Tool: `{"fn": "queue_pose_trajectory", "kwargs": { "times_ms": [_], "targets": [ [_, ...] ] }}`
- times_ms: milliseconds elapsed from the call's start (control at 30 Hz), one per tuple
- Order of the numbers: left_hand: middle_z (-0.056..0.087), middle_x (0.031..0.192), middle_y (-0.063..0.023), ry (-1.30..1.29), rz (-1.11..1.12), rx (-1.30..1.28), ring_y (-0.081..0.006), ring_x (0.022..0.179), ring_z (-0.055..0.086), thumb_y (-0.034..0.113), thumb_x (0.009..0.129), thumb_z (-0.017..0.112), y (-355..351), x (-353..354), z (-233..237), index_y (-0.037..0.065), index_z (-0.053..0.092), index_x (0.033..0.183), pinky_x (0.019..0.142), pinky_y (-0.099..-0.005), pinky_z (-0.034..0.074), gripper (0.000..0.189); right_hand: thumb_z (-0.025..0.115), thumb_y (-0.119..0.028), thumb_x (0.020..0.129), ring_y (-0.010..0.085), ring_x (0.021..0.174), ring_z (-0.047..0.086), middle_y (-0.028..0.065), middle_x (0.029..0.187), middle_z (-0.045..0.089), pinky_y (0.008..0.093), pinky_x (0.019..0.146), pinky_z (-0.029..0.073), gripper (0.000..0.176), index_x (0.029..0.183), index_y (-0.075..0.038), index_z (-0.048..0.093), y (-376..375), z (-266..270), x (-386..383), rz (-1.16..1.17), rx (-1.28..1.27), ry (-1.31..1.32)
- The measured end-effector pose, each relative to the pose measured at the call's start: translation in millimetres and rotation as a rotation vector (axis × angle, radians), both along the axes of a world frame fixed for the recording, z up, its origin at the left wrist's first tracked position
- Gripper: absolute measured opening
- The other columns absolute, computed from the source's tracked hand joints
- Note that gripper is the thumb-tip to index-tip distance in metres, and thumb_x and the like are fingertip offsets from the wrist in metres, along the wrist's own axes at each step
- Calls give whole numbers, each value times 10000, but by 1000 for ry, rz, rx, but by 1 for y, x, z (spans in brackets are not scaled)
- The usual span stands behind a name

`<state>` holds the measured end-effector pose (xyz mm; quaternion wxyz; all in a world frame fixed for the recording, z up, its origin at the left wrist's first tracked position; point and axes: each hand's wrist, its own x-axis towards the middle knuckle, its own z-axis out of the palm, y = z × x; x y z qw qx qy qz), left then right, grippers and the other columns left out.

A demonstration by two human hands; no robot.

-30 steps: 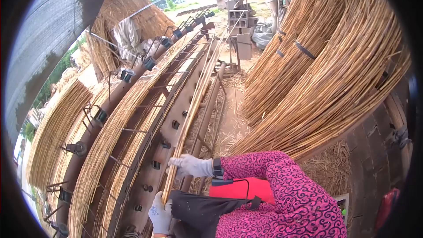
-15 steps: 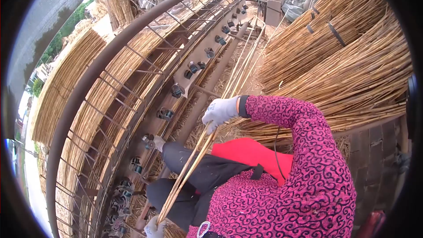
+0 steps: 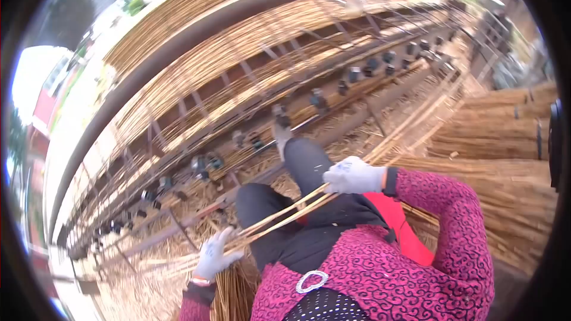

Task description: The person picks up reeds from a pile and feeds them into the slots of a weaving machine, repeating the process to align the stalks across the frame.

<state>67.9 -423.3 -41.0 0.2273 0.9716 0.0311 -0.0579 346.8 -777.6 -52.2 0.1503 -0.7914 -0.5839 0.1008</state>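
while the stalks (image 3: 304, 210) show thin, straw-yellow | right hand (image 3: 352, 175) curled around them | left hand (image 3: 215, 254) spread

And we're counting hands first: two of them, one left hand (image 3: 217, 254) and one right hand (image 3: 355, 176), each in its own glove, so two gloves. Patterned sleeves (image 3: 443, 196), two! Dark trouser legs, two as well. One red cloth (image 3: 404, 235), one pale ring-shaped buckle (image 3: 312, 282), one thick curved pipe (image 3: 196, 28). Between the hands, at least two long stalks (image 3: 291, 220). Over to the right, at least two big reed bundles (image 3: 488, 134), with two dark bands (image 3: 539, 139) showing. Dark fittings (image 3: 318, 98) along the frame blur together, but it looks like more than ten.
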Motion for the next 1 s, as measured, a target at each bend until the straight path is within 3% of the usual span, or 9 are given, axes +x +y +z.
{"fn": "queue_pose_trajectory", "kwargs": {
  "times_ms": [100, 167, 233, 300, 433, 567, 700, 767, 1000],
  "targets": [
    [630, 1076, -135, -410, -130, -3, -313, 1043, 588, 242, 808, 694, -35, 35, 12, 73, 594, 1176, 881, -412, 442, 418, 631, -306, 860, 310, 652, 626, 109, 681, 615, 445, 586, 471, 244, 754, -93, 579, 38, 9, 8, -2, 114, -95],
    [659, 996, -138, -252, -74, -59, -268, 853, 643, 311, 886, 619, -53, 40, 7, 88, 599, 1194, 750, -390, 484, 381, 640, -297, 856, 318, 645, 616, 120, 681, 608, 446, 587, 463, 244, 742, -89, 579, 66, 7, 8, -22, 111, -30],
    [671, 1004, -131, -134, 201, -457, -209, 760, 637, 361, 951, 538, -59, 62, -33, 68, 556, 1256, 684, -352, 493, 423, 635, -269, 864, 331, 650, 611, 135, 677, 599, 440, 584, 457, 237, 729, -83, 574, 87, 13, 9, -28, 111, 39],
    [664, 1066, -116, 96, 547, -1268, -127, 726, 607, 390, 979, 490, -61, 71, -2, 32, 496, 1311, 659, -278, 488, 488, 635, -234, 865, 336, 649, 606, 137, 673, 594, 437, 573, 449, 209, 740, -80, 569, 107, 23, 0, -6, 106, 87],
    [633, 1143, -103, -464, 751, -2019, -81, 679, 543, 295, 1001, 477, -57, 84, -57, 24, 518, 1241, 601, -239, 454, 364, 639, -187, 867, 319, 698, 614, 130, 770, 617, 424, 598, 462, 139, 898, -68, 575, 133, 26, -23, 215, 188, -45],
    [641, 991, -69, -882, 1086, -1901, -74, 616, 510, 270, 1000, 484, 36, 45, -60, 72, 559, 1139, 558, -243, 439, 253, 639, -158, 860, 315, 751, 630, 114, 816, 637, 413, 647, 488, 209, 1048, -76, 598, 107, 50, -3, 202, 213, -88],
    [645, 914, -39, -1352, 1220, -1647, -53, 545, 446, 254, 998, 497, 178, -35, -39, 85, 582, 1044, 491, -226, 407, 195, 598, -159, 851, 325, 710, 617, 137, 768, 620, 424, 631, 466, 138, 943, -57, 618, 64, 71, 33, -3, 12, 85],
    [646, 899, -37, -1306, 1253, -1513, -53, 540, 443, 247, 996, 500, 175, -36, -15, 85, 583, 1035, 484, -228, 405, 186, 584, -153, 863, 258, 596, 606, 124, 638, 581, 354, 546, 457, 128, 863, -29, 617, 67, 74, 36, -45, -24, 184],
    [486, 581, -1, -986, 1226, -1397, -91, 448, 372, 248, 946, 551, 146, -1, 27, 59, 597, 827, 419, -252, 315, 228, 594, -172, 872, 318, 630, 599, 135, 668, 582, 409, 578, 457, 122, 877, -51, 582, 152, 69, -16, 134, 153, 40]
  ]
}}
